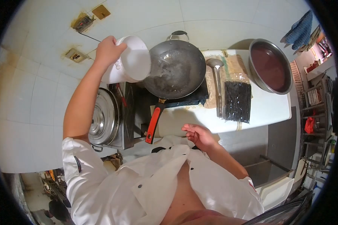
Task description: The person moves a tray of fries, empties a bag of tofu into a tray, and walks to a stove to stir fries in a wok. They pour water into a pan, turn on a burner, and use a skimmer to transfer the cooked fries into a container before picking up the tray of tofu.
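My left hand [109, 50] grips the rim and side of a white plastic jug [135, 60], which is tilted on its side at the wok's left edge. Clear water [159, 67] runs from its mouth into a dark wok [187, 80]. The wok sits over a black cooktop, its red-and-black handle [154, 122] pointing towards me. Nothing is in my right hand [199, 137], held in front of my chest with fingers loosely bent and apart, right of the wok handle and not touching it.
Right of the wok, a metal ladle [217, 86] and a packet of dark strips [237, 101] lie on a white table [268, 112]. A steel basin [290, 77] of reddish-brown liquid stands beyond. At left is a large lidded steel pot [103, 120].
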The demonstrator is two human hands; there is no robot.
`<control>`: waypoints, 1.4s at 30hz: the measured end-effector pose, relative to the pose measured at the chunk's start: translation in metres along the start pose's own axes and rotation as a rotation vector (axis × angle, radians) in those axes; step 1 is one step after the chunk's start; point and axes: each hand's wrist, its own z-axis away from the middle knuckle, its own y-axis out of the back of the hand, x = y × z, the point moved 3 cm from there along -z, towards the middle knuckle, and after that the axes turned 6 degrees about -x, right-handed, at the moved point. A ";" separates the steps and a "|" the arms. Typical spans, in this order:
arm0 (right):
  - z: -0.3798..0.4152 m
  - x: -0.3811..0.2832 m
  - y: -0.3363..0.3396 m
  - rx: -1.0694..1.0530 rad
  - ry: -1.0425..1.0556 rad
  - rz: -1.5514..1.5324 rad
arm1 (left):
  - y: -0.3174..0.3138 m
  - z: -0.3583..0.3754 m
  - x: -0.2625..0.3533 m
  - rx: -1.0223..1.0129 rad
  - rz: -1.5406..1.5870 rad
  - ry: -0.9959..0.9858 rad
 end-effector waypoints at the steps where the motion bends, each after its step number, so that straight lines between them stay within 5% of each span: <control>1: 0.002 -0.001 0.001 0.001 0.001 0.000 | -0.002 0.000 0.003 -0.008 -0.029 -0.003; 26: 0.038 -0.028 0.029 0.036 0.021 0.056 | -0.009 0.009 0.065 0.141 -0.224 -0.219; 38: 0.051 -0.024 0.034 0.121 0.030 0.049 | -0.002 -0.015 0.012 -0.003 0.136 0.106; 42: 0.050 -0.020 0.036 0.139 0.032 0.042 | 0.001 -0.001 0.029 0.062 0.037 0.024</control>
